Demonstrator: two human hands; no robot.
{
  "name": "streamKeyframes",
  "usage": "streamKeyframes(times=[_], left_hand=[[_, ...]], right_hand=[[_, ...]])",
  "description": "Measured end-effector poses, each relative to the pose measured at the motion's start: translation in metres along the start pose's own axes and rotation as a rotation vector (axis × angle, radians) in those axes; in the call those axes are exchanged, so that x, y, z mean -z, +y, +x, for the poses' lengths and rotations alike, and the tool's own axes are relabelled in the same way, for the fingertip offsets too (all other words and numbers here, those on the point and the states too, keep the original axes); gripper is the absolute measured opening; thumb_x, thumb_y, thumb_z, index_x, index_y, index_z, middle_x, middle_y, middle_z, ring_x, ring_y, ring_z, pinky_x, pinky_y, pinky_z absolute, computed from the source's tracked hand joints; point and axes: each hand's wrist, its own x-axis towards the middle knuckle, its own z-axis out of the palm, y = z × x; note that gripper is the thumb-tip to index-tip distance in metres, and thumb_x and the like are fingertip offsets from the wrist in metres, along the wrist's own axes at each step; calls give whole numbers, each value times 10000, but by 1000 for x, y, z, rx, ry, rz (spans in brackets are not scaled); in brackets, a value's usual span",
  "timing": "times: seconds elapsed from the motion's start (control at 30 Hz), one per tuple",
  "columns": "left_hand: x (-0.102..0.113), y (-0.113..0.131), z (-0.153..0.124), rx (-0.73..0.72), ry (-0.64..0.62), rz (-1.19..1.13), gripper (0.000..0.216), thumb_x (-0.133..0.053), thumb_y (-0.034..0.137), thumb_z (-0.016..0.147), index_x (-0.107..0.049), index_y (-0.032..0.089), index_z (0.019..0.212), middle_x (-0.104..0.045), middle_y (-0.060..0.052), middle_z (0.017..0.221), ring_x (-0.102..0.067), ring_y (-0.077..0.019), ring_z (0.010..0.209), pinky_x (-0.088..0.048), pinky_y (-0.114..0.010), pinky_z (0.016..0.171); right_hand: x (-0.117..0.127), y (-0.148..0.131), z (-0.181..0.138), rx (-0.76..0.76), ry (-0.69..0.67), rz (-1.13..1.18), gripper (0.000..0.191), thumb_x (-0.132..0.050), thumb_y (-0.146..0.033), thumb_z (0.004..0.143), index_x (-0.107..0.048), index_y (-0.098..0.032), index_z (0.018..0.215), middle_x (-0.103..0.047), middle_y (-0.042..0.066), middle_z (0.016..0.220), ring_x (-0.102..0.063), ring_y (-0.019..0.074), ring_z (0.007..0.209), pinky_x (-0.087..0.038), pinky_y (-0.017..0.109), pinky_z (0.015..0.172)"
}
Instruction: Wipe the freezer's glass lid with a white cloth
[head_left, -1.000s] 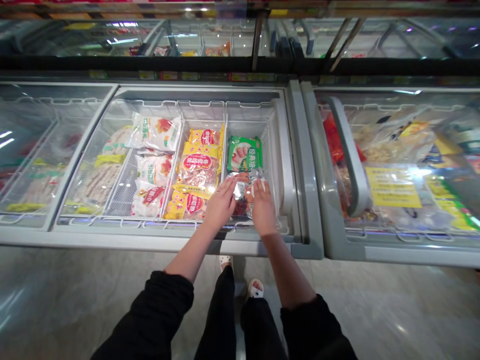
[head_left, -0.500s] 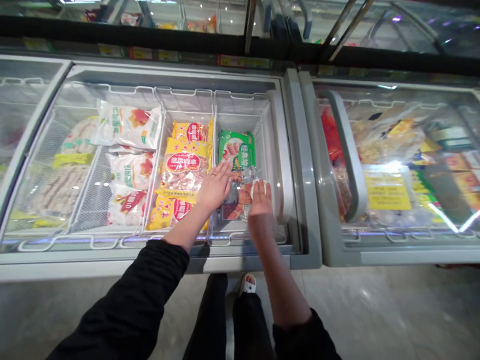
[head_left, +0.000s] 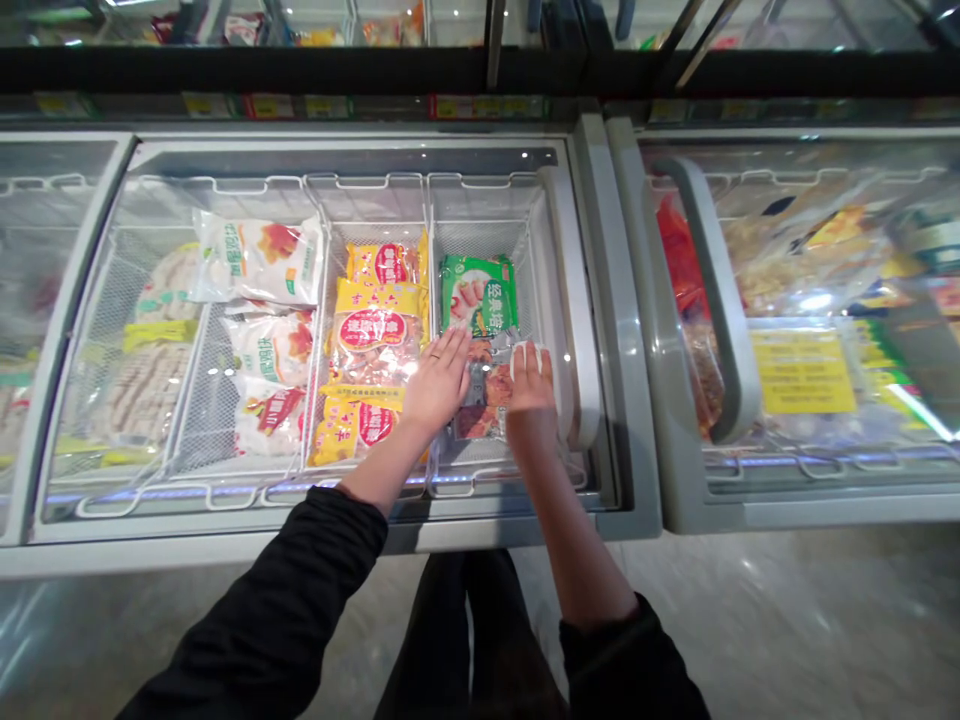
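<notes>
My left hand (head_left: 438,380) rests flat on the glass lid (head_left: 255,480) of a chest freezer, its fingers stretched out and a ring on one. Beneath the glass, yellow bags (head_left: 375,330) and a green packet (head_left: 480,297) lie close to that hand. Under the fingertips of my right hand (head_left: 531,395) is a folded white cloth (head_left: 517,360), pressed against the glass just left of the lid's grey handle (head_left: 576,310). Clear-wrapped reddish meat packs (head_left: 480,415) show below the glass between both hands. The palm hides part of the cloth.
White bags (head_left: 259,255) lie in a wire basket further left. A second freezer with a curved grey handle (head_left: 724,300) and a yellow label (head_left: 802,372) adjoins on the right. Price tags (head_left: 487,107) line a dark rail behind. Grey floor (head_left: 795,620) spreads below.
My right hand has slid slightly away from me with the cloth. The left hand stays almost in place on the glass. The view has shifted a little, and my foot no longer shows.
</notes>
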Motion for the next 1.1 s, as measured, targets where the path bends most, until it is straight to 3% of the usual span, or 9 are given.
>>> streamKeyframes(times=[0.1, 0.2, 0.33, 0.47, 0.6, 0.73, 0.87, 0.93, 1.1], left_hand=[[-1, -2, 0, -10, 6, -13, 634, -441, 144, 1061, -438, 137, 1695, -461, -143, 1741, -393, -314, 1648, -361, -558, 1368], [0, -3, 0, -16, 10, -20, 633, -447, 154, 1065, -425, 149, 1698, -458, -131, 1747, -384, -301, 1653, -355, -552, 1370], [0, -2, 0, -10, 1, -15, 622, -439, 151, 1066, -440, 144, 1688, -466, -129, 1742, -382, -291, 1655, -340, -535, 1377], [0, -2, 0, -5, 1, 0, 621, -453, 140, 1056, -454, 143, 1677, -474, -123, 1737, -387, -283, 1654, -350, -537, 1372], [0, -3, 0, -4, -4, 22, 603, -451, 146, 1059, -475, 127, 1661, -476, -124, 1735, -394, -272, 1651, -352, -515, 1374], [1, -3, 1, -9, -1, 21, 604, -457, 148, 1057, -472, 123, 1661, -471, -134, 1736, -394, -273, 1651, -356, -526, 1371], [1, -3, 1, -10, 8, 26, 618, -467, 137, 1049, -466, 131, 1666, -477, -129, 1734, -394, -268, 1651, -359, -519, 1371], [0, -3, 1, -5, 14, 24, 623, -469, 134, 1050, -462, 154, 1672, -488, -117, 1729, -396, -261, 1650, -364, -517, 1370], [0, -4, 1, -3, 18, 35, 610, -476, 129, 1046, -492, 163, 1655, -499, -112, 1723, -408, -260, 1644, -365, -519, 1371]], right_hand=[[0, -11, 8, 88, -87, 22, 672, -380, -28, 1037, -473, -158, 1689, -433, 115, 1770, -209, 296, 1714, -316, 528, 1383], [18, 0, -17, 224, -161, 34, 730, -389, 6, 1017, -421, -196, 1718, -438, 86, 1770, -238, 269, 1708, -390, 488, 1353], [33, 19, -44, 172, -101, 4, 790, -387, 25, 1000, -341, -214, 1751, -441, 99, 1767, -262, 268, 1701, -459, 480, 1310], [19, 11, -15, 51, -29, 13, 758, -354, 21, 1005, -365, -164, 1740, -458, 140, 1751, -259, 297, 1701, -394, 546, 1346], [8, -6, 13, 67, -83, 54, 685, -337, 0, 1030, -442, -108, 1698, -418, 155, 1769, -222, 317, 1710, -327, 552, 1377], [22, -1, -15, 218, -178, 83, 658, -360, -16, 1049, -457, -126, 1691, -428, 105, 1773, -222, 268, 1711, -342, 452, 1377], [31, 17, -45, 228, -135, 72, 724, -374, -1, 1031, -413, -212, 1722, -472, 68, 1751, -273, 239, 1697, -398, 441, 1343], [26, 21, -37, 167, -81, 69, 748, -369, 2, 1021, -384, -218, 1736, -466, 83, 1755, -263, 245, 1701, -382, 467, 1351], [-4, 1, 26, 2, -25, 112, 733, -353, -31, 1020, -358, -154, 1742, -396, 121, 1790, -153, 279, 1726, -253, 560, 1397]])
